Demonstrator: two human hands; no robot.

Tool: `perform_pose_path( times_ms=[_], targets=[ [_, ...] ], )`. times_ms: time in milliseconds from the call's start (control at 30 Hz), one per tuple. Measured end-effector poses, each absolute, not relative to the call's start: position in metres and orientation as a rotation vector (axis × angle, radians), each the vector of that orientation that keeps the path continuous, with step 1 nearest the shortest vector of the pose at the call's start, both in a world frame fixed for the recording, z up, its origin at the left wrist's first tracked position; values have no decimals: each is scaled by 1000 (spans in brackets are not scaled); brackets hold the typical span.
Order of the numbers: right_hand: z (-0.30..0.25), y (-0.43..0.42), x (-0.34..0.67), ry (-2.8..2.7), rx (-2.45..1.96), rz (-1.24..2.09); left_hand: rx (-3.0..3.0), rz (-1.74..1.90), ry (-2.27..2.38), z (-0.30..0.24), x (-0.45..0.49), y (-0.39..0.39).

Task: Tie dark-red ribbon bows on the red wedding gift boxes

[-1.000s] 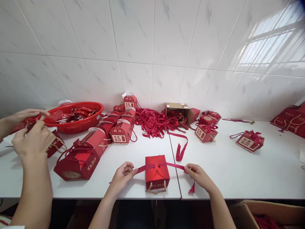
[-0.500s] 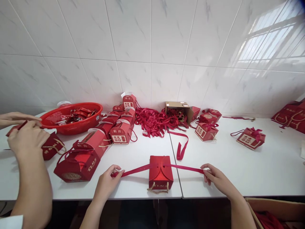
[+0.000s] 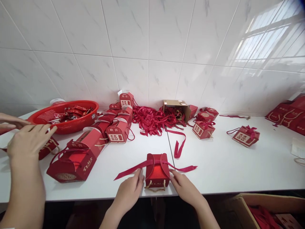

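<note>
A small red gift box (image 3: 157,173) sits close to the table's front edge, a rope handle facing me. Its curved top flaps meet loosely, with a gap between them. Through the flaps runs a dark-red ribbon (image 3: 133,167), both of its ends lying loose to the sides. My left hand (image 3: 130,187) holds the box's left side with its fingers together. On the opposite side my right hand (image 3: 184,186) grips the box's right wall. Neither hand is on the ribbon.
Red candy boxes (image 3: 116,132) stand in rows at left, by a red plastic basket (image 3: 91,122) of wrapped sweets. Behind are a ribbon heap (image 3: 152,119), a cardboard box (image 3: 187,111) and bow-tied boxes (image 3: 245,136). Another person's hand (image 3: 26,143) works at far left.
Both hands have let go of the ribbon ends and moved inward to the sides of the gift box. The ribbon ends have dropped, and the flaps have spread apart.
</note>
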State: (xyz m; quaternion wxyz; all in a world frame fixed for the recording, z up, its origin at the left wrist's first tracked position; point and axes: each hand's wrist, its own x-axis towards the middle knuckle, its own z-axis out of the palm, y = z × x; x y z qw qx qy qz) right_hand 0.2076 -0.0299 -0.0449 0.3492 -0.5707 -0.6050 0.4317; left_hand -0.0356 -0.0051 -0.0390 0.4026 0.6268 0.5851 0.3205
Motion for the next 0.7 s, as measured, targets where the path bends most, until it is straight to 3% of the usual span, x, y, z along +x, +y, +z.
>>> perform_pose_path(
  times_ms=[200,333,700],
  targets=[
    [-69,-13,203,-617,-1077,1329,561,1289,1068,-37,-33,14],
    [-76,-9,210,-398,-913,1279,150,1400,908,-24,-36,22],
    [-9,-5,239,-327,-868,893,608,1765,1004,29,-48,28]
  ],
)
